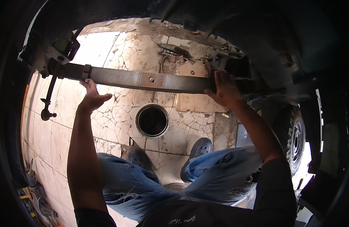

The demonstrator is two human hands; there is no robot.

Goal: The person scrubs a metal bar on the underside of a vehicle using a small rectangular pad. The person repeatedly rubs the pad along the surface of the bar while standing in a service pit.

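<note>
1. 1 bar (117, 78) runs crosswise above the tile floor (61, 143), both hands up at it.
2. Left hand (92, 97): fingers bunched at the lower edge by the clip (87, 72), thumb stuck way out. Can't tell if they're pressing.
3. Right hand (226, 90): fingers laid over the bar, thumb spread off sideways.
4. 1 round can (152, 136) sits between bar and shoes (202, 148).

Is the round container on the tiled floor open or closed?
Open: the round container shows a dark inside, with no lid across it. I cannot tell whether it holds anything.
</note>
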